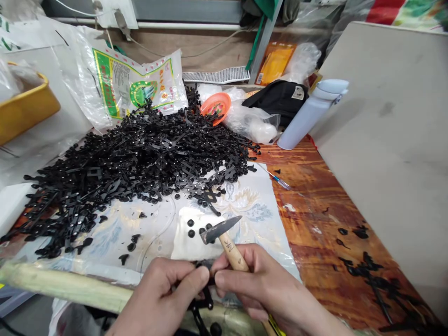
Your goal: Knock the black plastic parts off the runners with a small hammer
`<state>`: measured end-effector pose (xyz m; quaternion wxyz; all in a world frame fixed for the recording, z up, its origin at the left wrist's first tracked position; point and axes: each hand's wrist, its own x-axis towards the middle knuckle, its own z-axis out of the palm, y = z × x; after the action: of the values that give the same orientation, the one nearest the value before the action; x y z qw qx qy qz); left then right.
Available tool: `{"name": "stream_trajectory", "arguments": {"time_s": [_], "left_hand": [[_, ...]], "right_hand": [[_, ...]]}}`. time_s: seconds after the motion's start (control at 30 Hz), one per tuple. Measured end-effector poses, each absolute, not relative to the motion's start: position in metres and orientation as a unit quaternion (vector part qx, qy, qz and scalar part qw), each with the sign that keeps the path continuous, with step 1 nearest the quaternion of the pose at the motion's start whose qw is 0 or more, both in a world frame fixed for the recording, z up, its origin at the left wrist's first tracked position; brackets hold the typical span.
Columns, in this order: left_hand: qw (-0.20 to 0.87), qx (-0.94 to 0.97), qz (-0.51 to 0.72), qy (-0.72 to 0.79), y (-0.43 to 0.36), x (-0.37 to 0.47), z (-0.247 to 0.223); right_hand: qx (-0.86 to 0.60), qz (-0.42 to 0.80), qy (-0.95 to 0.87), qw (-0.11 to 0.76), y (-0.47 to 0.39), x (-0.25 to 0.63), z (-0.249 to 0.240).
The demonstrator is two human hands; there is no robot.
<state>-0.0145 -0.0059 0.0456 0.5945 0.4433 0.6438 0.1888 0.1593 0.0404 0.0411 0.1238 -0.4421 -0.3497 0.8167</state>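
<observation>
My left hand (168,291) is closed on a black linked plastic part (201,310) near the table's front edge. Right beside it, my right hand (252,280) holds a small hammer (231,249) by its wooden handle, the dark pointed head up and to the left; its thumb and fingertip also meet at the black part. Just beyond the hands, several round black pieces (191,223) sit on a white pad (180,245), some partly behind the hammer head. A large pile of black linked parts (150,149) spreads over the plastic-covered table behind.
A pale blue bottle (304,119), black bag (280,100) and orange dish (217,106) stand behind. A screwdriver (280,182) lies right of the pile. Black scraps (367,268) lie at right. A yellow bin (26,109) is at left; a pale pole (70,287) runs along the front.
</observation>
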Motion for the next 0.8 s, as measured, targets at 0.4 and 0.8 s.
{"name": "stream_trajectory", "arguments": {"time_s": [0.4, 0.8], "left_hand": [[0.643, 0.255, 0.291, 0.661, 0.004, 0.0, 0.016], [0.618, 0.235, 0.286, 0.693, 0.013, 0.013, 0.024]], "right_hand": [[-0.623, 0.307, -0.708, 0.126, 0.047, 0.22, 0.002], [-0.612, 0.182, -0.77, -0.017, 0.047, 0.212, -0.006]]}}
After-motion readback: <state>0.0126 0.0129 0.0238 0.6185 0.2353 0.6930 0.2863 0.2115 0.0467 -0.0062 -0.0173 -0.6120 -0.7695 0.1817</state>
